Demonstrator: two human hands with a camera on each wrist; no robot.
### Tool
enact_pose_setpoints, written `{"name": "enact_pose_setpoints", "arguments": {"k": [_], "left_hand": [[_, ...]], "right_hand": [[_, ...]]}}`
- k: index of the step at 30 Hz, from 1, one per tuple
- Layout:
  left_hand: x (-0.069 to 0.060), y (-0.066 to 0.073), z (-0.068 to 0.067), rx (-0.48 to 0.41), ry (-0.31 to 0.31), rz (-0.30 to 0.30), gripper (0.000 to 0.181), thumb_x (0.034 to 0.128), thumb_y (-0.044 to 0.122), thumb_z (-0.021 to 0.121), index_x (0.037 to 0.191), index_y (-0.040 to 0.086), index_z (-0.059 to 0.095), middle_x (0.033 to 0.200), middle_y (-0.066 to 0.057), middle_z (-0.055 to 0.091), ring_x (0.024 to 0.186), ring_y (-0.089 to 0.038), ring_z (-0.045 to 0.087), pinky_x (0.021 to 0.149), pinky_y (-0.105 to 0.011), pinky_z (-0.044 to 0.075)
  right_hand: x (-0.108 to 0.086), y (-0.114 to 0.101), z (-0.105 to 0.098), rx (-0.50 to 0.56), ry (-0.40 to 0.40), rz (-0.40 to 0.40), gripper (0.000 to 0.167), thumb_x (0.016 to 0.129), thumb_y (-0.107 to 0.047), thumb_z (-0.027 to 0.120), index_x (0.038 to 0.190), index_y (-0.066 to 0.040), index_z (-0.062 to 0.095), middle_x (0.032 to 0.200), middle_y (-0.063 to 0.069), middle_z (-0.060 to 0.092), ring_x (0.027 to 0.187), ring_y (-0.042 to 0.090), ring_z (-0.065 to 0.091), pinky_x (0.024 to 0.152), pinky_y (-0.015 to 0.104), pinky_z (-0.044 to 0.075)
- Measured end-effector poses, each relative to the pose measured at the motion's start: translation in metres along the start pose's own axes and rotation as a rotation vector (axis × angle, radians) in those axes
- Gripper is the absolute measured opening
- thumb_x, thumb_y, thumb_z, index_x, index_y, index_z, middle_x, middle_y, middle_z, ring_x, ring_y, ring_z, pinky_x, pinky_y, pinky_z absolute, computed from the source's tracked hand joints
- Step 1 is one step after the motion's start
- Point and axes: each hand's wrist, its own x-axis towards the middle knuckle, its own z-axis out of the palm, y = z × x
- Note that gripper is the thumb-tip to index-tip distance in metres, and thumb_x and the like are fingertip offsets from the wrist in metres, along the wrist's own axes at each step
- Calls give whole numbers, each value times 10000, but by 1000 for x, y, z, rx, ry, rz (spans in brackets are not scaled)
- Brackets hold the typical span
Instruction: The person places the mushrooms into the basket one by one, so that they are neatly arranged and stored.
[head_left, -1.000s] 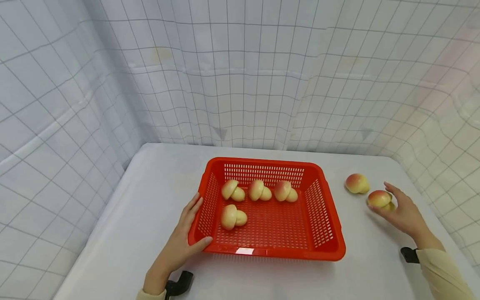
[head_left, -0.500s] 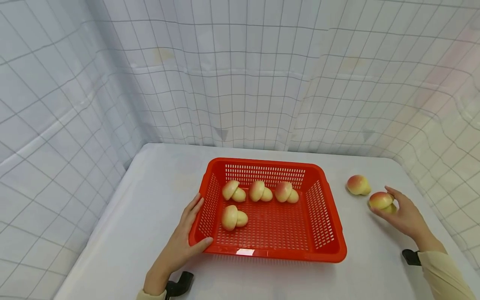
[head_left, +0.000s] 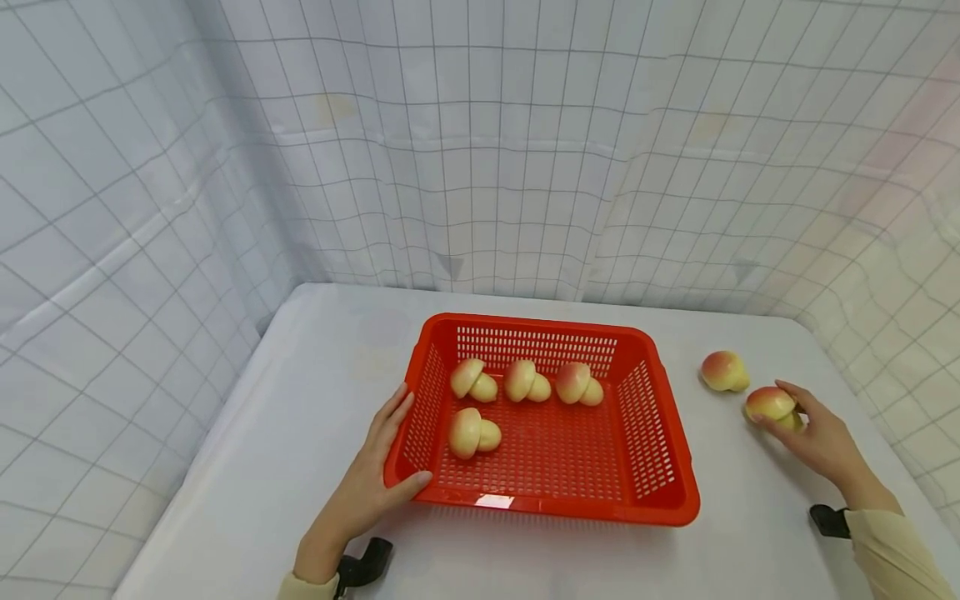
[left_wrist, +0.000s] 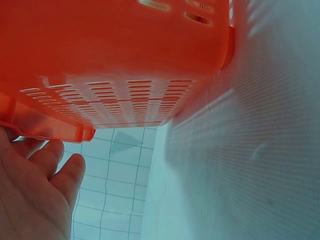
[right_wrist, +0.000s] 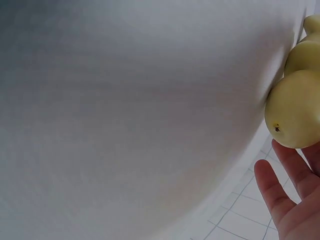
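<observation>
My left hand (head_left: 365, 487) rests on the near left corner of a red slotted plastic basket (head_left: 551, 507), fingers along the left rim and thumb over the front rim. In the left wrist view, the fingers touch the rim from outside the basket wall (left_wrist: 115, 50). At the right, my right hand (head_left: 825, 442) pinches a red-and-yellow mushroom (head_left: 770, 403) between thumb and fingers at table level. Up close in the right wrist view, its rounded yellow end (right_wrist: 295, 107) shows a dark spot, with fingertips against it. Another mushroom (head_left: 723, 371) lies just beyond.
Inside the basket are several mushrooms, including a back-row one (head_left: 573, 382) with a pink cap and a pale one (head_left: 465, 433) nearer the front. A white table (head_left: 322, 375) carries everything. White gridded cloth (head_left: 510, 167) surrounds its back and sides.
My right thumb and fingers have drawn closer round the mushroom. The left hand keeps its place on the basket. The whole head view has shifted slightly.
</observation>
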Motion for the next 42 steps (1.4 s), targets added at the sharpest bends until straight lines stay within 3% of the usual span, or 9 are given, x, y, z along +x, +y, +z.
{"name": "enact_pose_setpoints", "arguments": {"k": [5, 9, 16, 20, 25, 28, 31, 34, 42], "left_hand": [[-1, -20, 4, 2, -17, -20, 927, 762, 186, 754, 1518, 147, 218, 1562, -10, 113, 1356, -287, 231, 896, -512, 444], [-1, -19, 4, -20, -16, -30, 926, 766, 187, 752, 1520, 171, 216, 1561, 9, 109, 1355, -274, 232, 892, -486, 453], [0, 14, -4, -29, -12, -18, 860, 790, 192, 730, 1492, 41, 256, 1548, -100, 153, 1343, -321, 247, 899, -532, 429], [0, 23, -5, -19, -11, -13, 851, 788, 193, 726, 1480, 11, 266, 1537, -134, 168, 1336, -346, 255, 896, -545, 428], [-1, 4, -1, -29, -11, -28, 884, 779, 199, 737, 1505, 88, 245, 1556, -61, 139, 1354, -311, 234, 900, -522, 434], [-2, -14, 2, -31, -13, -36, 920, 768, 228, 753, 1519, 194, 223, 1560, 31, 112, 1363, -262, 221, 893, -486, 452], [-3, -21, 3, -37, -16, -37, 936, 762, 239, 761, 1520, 236, 211, 1558, 62, 101, 1363, -246, 219, 886, -469, 463], [-3, -20, 3, -38, -16, -32, 933, 764, 237, 760, 1520, 235, 213, 1557, 63, 103, 1361, -244, 223, 884, -463, 465], [-2, -18, 3, -36, -13, -28, 920, 767, 252, 755, 1517, 240, 223, 1555, 75, 111, 1358, -238, 232, 876, -459, 470]], "right_hand": [[-2, -2, -1, -16, 1, 30, 730, 891, -331, 658, 1419, 46, 324, 1162, 386, 484, 1008, 491, 457, 688, 543, 400], [-3, -3, -1, -18, 0, 32, 730, 887, -331, 664, 1411, 54, 331, 1159, 385, 489, 1005, 489, 465, 679, 507, 404], [-5, -5, 0, -24, -12, 76, 756, 879, -364, 669, 1406, 58, 330, 1161, 407, 475, 1015, 517, 464, 681, 534, 419], [-9, -5, 0, -41, -18, 104, 772, 872, -391, 670, 1406, 53, 334, 1140, 410, 483, 992, 523, 477, 657, 511, 429], [-12, -5, -2, -63, -3, 116, 767, 863, -399, 677, 1398, 44, 352, 1116, 400, 497, 954, 518, 497, 610, 434, 424], [-13, -7, -3, -72, 35, 93, 743, 859, -379, 689, 1382, 47, 377, 1091, 390, 516, 934, 509, 509, 587, 405, 418], [-14, -12, -4, -66, 97, 58, 701, 845, -340, 714, 1355, 42, 422, 1046, 358, 555, 914, 484, 526, 589, 401, 411], [-16, -16, -5, -60, 143, 49, 689, 829, -334, 732, 1344, 27, 450, 1016, 314, 584, 893, 407, 537, 612, 382, 405], [-18, -25, -7, -74, 223, 34, 692, 787, -353, 772, 1319, -4, 501, 977, 238, 625, 829, 21, 435, 624, 249, 365]]}}
